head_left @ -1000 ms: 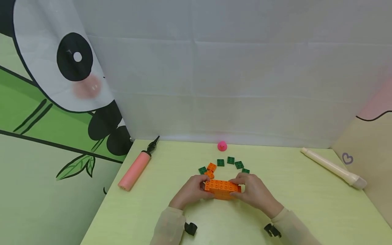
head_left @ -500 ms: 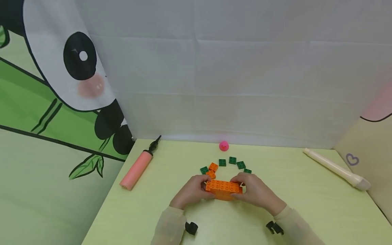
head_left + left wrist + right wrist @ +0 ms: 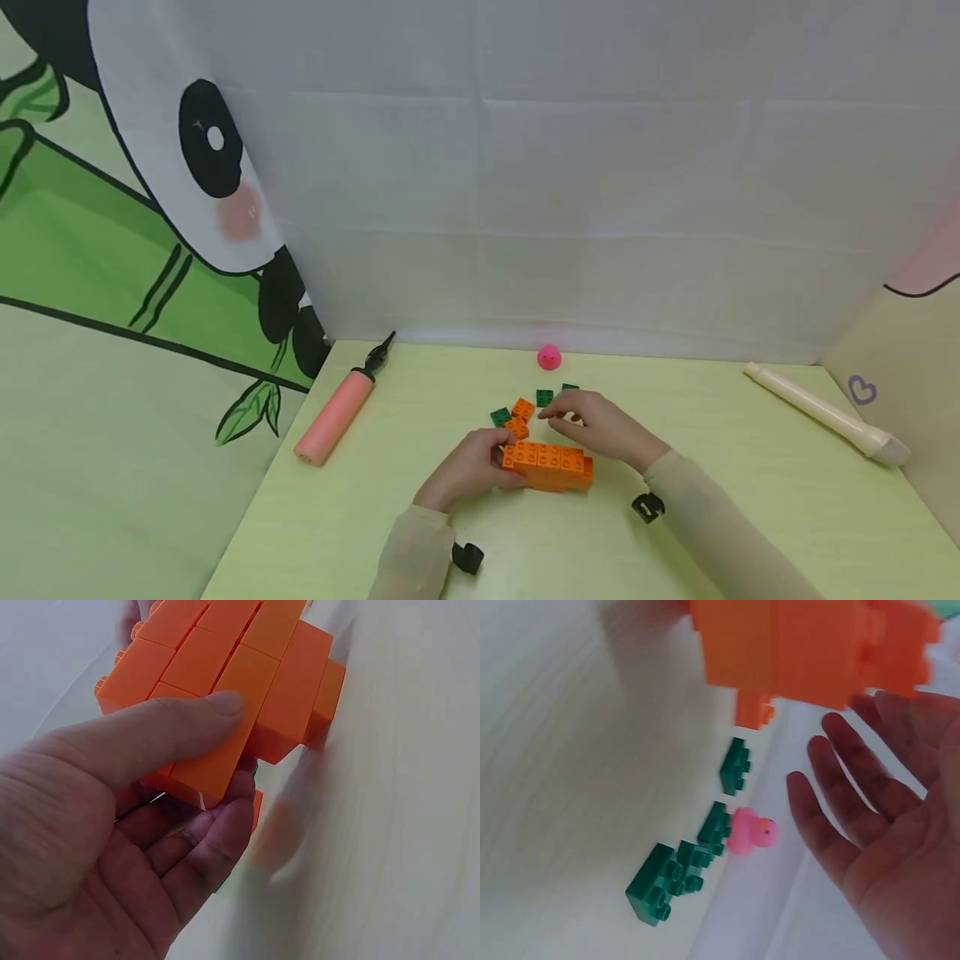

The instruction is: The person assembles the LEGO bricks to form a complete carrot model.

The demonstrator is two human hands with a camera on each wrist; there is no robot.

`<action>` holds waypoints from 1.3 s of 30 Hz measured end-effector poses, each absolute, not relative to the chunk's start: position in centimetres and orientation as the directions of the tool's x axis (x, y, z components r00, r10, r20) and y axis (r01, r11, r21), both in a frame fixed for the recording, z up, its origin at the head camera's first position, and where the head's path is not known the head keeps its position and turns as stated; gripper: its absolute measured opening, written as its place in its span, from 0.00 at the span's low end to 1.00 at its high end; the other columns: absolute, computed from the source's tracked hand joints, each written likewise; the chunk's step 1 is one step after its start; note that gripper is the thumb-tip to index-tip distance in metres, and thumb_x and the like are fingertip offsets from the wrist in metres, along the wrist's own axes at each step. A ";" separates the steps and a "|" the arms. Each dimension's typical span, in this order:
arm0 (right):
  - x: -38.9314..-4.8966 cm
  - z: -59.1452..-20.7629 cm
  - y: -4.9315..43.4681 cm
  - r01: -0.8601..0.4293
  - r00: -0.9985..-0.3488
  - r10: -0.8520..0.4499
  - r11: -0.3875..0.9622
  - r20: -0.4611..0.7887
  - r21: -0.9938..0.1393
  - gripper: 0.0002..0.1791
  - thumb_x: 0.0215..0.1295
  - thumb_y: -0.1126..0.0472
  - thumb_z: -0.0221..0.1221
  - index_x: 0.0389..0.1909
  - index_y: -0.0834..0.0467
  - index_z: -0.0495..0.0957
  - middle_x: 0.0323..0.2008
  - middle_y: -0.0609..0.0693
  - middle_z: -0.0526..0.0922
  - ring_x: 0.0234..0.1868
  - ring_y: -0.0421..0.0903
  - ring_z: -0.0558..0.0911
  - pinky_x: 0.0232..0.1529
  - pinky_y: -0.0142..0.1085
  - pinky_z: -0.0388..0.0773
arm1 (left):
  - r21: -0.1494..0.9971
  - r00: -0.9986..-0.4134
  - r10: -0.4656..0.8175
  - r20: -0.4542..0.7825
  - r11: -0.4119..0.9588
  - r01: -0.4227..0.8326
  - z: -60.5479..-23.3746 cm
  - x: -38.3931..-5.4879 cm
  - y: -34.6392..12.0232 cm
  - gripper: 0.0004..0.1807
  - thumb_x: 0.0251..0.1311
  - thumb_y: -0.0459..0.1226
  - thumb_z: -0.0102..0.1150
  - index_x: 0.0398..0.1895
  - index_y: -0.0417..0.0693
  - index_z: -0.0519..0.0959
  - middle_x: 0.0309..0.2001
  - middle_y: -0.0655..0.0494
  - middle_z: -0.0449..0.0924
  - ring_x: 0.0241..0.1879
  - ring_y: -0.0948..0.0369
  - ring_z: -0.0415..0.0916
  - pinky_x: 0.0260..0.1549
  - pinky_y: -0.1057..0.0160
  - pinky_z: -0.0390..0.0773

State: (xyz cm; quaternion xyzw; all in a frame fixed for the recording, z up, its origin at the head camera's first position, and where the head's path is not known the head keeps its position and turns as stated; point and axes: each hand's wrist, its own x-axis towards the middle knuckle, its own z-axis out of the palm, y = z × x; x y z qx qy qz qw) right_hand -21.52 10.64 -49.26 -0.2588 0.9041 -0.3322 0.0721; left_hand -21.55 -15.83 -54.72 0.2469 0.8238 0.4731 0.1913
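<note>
The fingers (image 3: 504,437) of your left hand (image 3: 468,471) pinch the left end of the orange brick block (image 3: 549,467) in the head view, low at the front of the worktop (image 3: 720,417); your right hand (image 3: 603,429) hangs just beyond it, fingers loosely bent and holding nothing, near a green brick (image 3: 544,398). Two loose orange bricks (image 3: 522,408) touch or nearly touch another green brick (image 3: 500,417) behind the block, with a pink toy duck (image 3: 549,357) farther back. A pink hand pump (image 3: 335,417) lies well to the left. In your left wrist view, the thumb (image 3: 180,724) presses flat on the block's face, your other fingers curl behind, and its far end is stepped. In your right wrist view, your fingers are spread beside the block, and four green bricks lie in a line past it.
</note>
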 end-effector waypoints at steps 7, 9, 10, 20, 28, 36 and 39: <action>-24.0 -50.6 8.8 -0.563 -0.774 -0.632 0.665 0.031 -0.491 0.16 0.72 0.61 0.66 0.58 0.56 0.84 0.58 0.49 0.79 0.61 0.53 0.77 0.63 0.49 0.76 | 0.889 -0.794 0.603 -0.078 0.403 0.219 -54.6 -21.3 -15.9 0.16 0.54 0.38 0.81 0.37 0.53 0.79 0.30 0.61 0.75 0.27 0.63 0.69 0.26 0.66 0.69; -24.5 -50.9 8.3 -0.593 -0.748 -0.663 0.644 0.035 -0.484 0.17 0.71 0.62 0.68 0.59 0.57 0.84 0.60 0.51 0.78 0.63 0.54 0.75 0.64 0.50 0.74 | 0.888 -0.793 0.604 -0.078 0.403 0.220 -54.6 -21.2 -16.0 0.16 0.54 0.38 0.81 0.38 0.53 0.79 0.30 0.60 0.75 0.27 0.63 0.69 0.26 0.66 0.69; -24.7 -51.0 8.1 -0.601 -0.741 -0.671 0.638 0.035 -0.482 0.18 0.70 0.62 0.68 0.59 0.58 0.84 0.61 0.52 0.78 0.64 0.55 0.75 0.65 0.51 0.74 | 0.888 -0.793 0.603 -0.080 0.405 0.219 -54.5 -21.2 -16.0 0.16 0.54 0.38 0.81 0.38 0.53 0.79 0.30 0.60 0.75 0.28 0.63 0.70 0.27 0.66 0.69; -25.9 -52.4 6.4 -0.600 -0.753 -0.658 0.680 0.010 -0.422 0.18 0.63 0.59 0.74 0.54 0.53 0.88 0.59 0.50 0.80 0.62 0.51 0.76 0.64 0.45 0.75 | 0.885 -0.799 0.595 -0.086 0.414 0.213 -54.2 -21.0 -16.2 0.17 0.54 0.39 0.81 0.39 0.53 0.79 0.31 0.60 0.75 0.28 0.62 0.70 0.27 0.66 0.69; -26.2 -52.6 6.5 -0.590 -0.787 -0.615 0.730 0.046 -0.344 0.16 0.60 0.60 0.75 0.49 0.54 0.88 0.51 0.46 0.81 0.53 0.47 0.77 0.59 0.41 0.78 | 0.884 -0.800 0.594 -0.084 0.415 0.215 -54.2 -21.1 -16.1 0.16 0.55 0.38 0.81 0.38 0.53 0.79 0.32 0.60 0.76 0.30 0.62 0.71 0.29 0.66 0.70; -26.2 -52.5 6.9 -0.555 -0.815 -0.579 0.762 0.032 -0.335 0.16 0.60 0.60 0.76 0.48 0.57 0.88 0.51 0.48 0.80 0.52 0.48 0.78 0.58 0.42 0.78 | 0.886 -0.802 0.591 -0.093 0.417 0.204 -54.2 -21.0 -15.9 0.16 0.55 0.37 0.81 0.39 0.52 0.80 0.32 0.59 0.77 0.30 0.61 0.70 0.28 0.66 0.69; -26.2 -52.6 6.9 -0.540 -0.825 -0.565 0.775 0.025 -0.328 0.16 0.60 0.60 0.77 0.48 0.57 0.88 0.51 0.47 0.79 0.53 0.48 0.77 0.58 0.41 0.78 | 0.888 -0.803 0.588 -0.098 0.415 0.195 -54.3 -21.0 -15.8 0.16 0.54 0.37 0.81 0.38 0.53 0.80 0.32 0.60 0.77 0.29 0.61 0.70 0.28 0.66 0.69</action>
